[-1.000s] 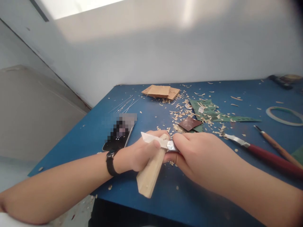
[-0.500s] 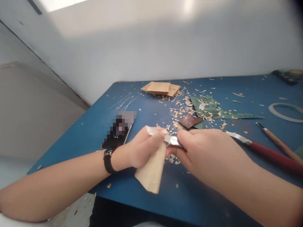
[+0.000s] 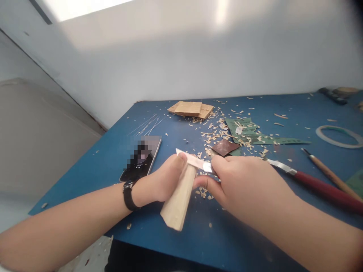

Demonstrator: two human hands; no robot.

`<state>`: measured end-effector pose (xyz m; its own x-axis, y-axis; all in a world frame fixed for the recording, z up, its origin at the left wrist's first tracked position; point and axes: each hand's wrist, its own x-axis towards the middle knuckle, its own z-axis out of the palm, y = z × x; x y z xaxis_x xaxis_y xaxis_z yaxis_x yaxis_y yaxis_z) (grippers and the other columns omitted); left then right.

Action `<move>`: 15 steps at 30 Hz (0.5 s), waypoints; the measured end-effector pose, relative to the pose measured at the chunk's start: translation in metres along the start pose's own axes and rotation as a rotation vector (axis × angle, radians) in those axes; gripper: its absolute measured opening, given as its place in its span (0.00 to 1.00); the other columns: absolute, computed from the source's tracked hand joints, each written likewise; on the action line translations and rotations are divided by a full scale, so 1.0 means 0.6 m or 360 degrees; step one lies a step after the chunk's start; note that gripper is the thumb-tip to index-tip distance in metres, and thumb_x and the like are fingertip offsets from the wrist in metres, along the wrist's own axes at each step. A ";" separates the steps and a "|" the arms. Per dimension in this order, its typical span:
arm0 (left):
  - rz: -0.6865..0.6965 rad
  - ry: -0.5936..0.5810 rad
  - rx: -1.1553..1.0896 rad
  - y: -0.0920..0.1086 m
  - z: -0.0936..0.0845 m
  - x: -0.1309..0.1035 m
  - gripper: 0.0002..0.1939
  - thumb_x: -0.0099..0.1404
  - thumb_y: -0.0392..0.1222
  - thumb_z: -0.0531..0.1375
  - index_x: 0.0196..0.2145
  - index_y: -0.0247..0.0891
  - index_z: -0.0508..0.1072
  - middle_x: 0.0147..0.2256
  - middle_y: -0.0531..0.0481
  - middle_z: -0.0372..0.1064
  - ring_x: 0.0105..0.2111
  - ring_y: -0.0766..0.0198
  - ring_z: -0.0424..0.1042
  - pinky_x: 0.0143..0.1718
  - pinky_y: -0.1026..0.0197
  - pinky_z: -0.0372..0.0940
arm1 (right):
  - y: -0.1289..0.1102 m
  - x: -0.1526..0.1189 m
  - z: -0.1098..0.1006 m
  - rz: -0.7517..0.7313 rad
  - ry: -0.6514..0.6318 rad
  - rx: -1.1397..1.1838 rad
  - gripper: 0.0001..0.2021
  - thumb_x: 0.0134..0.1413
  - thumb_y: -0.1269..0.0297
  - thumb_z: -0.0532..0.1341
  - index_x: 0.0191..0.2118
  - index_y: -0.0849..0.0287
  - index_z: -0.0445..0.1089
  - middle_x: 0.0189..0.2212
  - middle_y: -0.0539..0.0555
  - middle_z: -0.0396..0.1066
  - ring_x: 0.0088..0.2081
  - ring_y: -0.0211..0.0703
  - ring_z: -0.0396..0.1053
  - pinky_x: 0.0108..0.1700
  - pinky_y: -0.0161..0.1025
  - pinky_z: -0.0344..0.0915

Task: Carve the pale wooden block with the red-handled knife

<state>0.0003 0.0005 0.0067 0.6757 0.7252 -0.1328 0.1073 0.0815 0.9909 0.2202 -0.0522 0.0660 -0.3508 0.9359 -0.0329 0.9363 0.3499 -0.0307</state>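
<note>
Above the near part of the blue table (image 3: 85, 177), a wooden stick (image 3: 178, 204) is slanting with its wide end nearest. The left hand (image 3: 167, 179) is gripping the stick, fingers wrapped around it, thumb resting at the knife blade. The right hand (image 3: 241, 177) is clamping the handle of the knife (image 3: 195, 161), whose blade is crossing the stick's far end. A red-handled tool (image 3: 323, 189) is lying to the right, a phone (image 3: 153, 158) to the left. Beyond, a brown square (image 3: 225, 147) is overlapping a green sheet (image 3: 242, 132) strewn with shavings (image 3: 215, 134); farther back, two boards (image 3: 188, 108) are sitting stacked.
</note>
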 end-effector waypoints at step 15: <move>0.0479 -0.0174 0.0363 0.021 0.000 -0.002 0.32 0.78 0.73 0.56 0.34 0.40 0.67 0.31 0.50 0.65 0.28 0.64 0.62 0.29 0.59 0.58 | 0.014 -0.003 -0.006 -0.0413 0.0008 -0.0040 0.04 0.71 0.61 0.63 0.41 0.50 0.72 0.29 0.54 0.76 0.26 0.54 0.73 0.26 0.46 0.48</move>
<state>0.0010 0.0008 0.0195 0.7741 0.6152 0.1490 0.0436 -0.2866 0.9570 0.2285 -0.0508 0.0695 -0.5794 0.8147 -0.0223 0.8150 0.5793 -0.0126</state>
